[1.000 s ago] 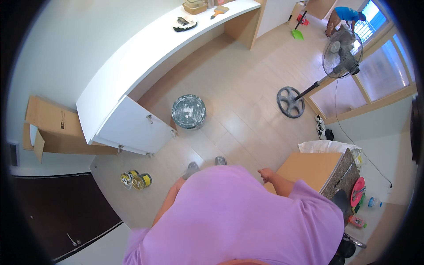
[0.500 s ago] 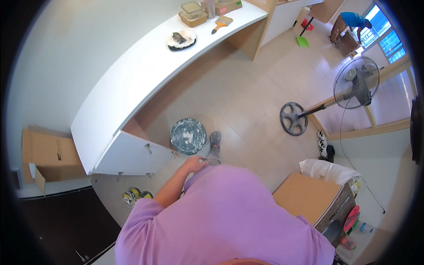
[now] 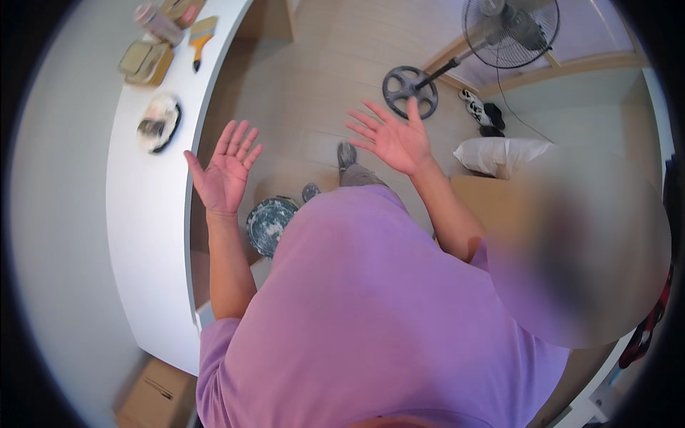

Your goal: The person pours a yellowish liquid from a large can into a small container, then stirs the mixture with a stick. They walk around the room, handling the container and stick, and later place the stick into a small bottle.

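Both of my hands are raised with palms up and fingers spread, and neither holds anything. My left hand point(image 3: 225, 171) hangs beside the curved edge of the white counter point(image 3: 153, 235). Out to the right, my right hand point(image 3: 394, 137) is held over the floor, below the fan base in the picture. On the counter near my left hand lies a black disc point(image 3: 173, 132) coated in white paste, with a dark piece on top. A flat paintbrush point(image 3: 202, 41) with an orange handle rests farther along. Below my left hand stands a round dark lid or bucket top point(image 3: 271, 225) smeared with white.
A standing fan point(image 3: 510, 32) is at the far right, with shoes point(image 3: 479, 110) by the wall. Plastic tubs point(image 3: 146, 63) and a pinkish bottle point(image 3: 158, 23) stand on the counter. A white bag point(image 3: 499, 155) and cardboard point(image 3: 478, 196) lie to my right. A blurred round patch hides the right side.
My view has turned to the right. My left hand has risen from near my leg and spread its fingers, and my right hand has come into view. The person by the window has left view.
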{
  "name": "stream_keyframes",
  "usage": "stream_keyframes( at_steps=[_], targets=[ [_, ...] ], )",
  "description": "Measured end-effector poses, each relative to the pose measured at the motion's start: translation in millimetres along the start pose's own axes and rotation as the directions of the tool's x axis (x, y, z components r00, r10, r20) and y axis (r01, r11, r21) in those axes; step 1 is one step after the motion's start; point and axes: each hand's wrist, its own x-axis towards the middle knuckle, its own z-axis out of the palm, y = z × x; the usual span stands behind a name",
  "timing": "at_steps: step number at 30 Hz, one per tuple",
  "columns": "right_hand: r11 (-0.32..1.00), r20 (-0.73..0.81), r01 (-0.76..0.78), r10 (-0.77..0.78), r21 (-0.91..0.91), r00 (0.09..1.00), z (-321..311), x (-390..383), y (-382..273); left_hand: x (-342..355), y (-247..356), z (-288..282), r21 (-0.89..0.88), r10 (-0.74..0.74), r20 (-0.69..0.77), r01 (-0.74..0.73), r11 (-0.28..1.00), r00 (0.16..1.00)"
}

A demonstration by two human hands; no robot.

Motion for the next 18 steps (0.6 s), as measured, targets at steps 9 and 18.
stream_keyframes(
  at_steps=[9, 18],
  targets=[
    [0.986, 0.12, -0.159, 0.152, 0.05, 0.981, 11, 139, -95, 119, -5, 27, -0.061, 0.035, -0.009, -0.035, 0.997, 0.999],
    [0.609, -0.167, -0.275, 0.23, -0.744, 0.959, -34, 235, -219, 239, -18, 77, 0.255, 0.061, -0.158, -0.019, 0.967, 0.985]
  ],
)
